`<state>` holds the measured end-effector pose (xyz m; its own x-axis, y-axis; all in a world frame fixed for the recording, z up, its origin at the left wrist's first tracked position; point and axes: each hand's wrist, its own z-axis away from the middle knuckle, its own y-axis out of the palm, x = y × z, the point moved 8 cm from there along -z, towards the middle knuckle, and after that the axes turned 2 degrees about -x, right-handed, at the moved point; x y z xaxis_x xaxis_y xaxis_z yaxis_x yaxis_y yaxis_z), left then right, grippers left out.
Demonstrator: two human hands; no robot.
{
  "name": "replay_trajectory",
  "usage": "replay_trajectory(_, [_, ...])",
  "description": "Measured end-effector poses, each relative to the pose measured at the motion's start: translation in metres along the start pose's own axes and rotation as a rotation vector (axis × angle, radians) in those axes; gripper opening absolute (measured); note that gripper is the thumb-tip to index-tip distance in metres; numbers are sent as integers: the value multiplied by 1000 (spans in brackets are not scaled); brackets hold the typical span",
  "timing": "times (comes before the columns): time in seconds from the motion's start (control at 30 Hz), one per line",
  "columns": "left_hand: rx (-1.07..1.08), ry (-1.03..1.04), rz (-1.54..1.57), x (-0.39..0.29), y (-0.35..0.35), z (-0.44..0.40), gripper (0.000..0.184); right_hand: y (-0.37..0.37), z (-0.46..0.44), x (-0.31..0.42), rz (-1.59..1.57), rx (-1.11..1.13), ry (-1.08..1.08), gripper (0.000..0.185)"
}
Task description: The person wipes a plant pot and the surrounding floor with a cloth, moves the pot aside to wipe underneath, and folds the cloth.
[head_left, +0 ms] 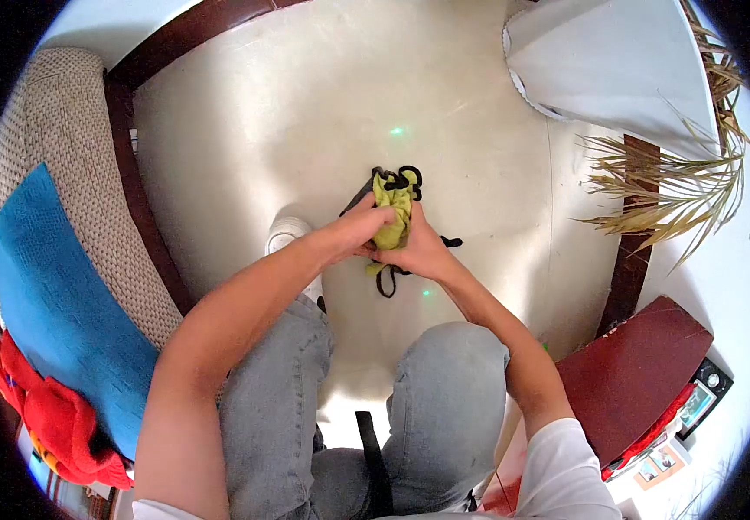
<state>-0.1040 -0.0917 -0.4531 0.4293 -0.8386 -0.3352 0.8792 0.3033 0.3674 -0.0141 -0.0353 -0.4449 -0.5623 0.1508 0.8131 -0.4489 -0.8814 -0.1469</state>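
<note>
Both my hands grip a crumpled yellow-green cloth bundle with black straps (pixel 392 217), held out in front of my knees. My left hand (pixel 365 225) wraps its left side, the thumb lying across the cloth. On the other side, my right hand (pixel 423 247) has its fingers closed around the lower right part. Black straps curl out above the hands, and a thin dark loop hangs below them. Dark grey fabric shows beside my left hand. What kind of article the bundle is, I cannot tell; the palms hide part of it.
Pale floor (pixel 323 104) spreads below. A woven sofa (pixel 71 113) with a blue cloth (pixel 63 286) and a red cloth (pixel 54 425) stands left. On the right are a white-draped table (pixel 609 61), dried leaves (pixel 670 182) and a dark red surface (pixel 635 373). My white shoe (pixel 286 232) shows.
</note>
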Motion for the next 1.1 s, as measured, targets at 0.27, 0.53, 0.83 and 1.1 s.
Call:
replay_trajectory(0.27, [21,70,43,9,17,-11,56,2,3,-10,-197,-3,104,85])
replay_trajectory(0.53, [9,59,-83,5,35,-9,65,-7,8,-36,-636,-66,290,41])
replay_trajectory(0.83, [73,205,196,-1,56,5,33,-13,23,-73,-1227,126,355,34])
replay_trajectory(1.1, [-221,410,-86,-38,-50,14,31,-82,40,-31,-1298,-261,-15,69])
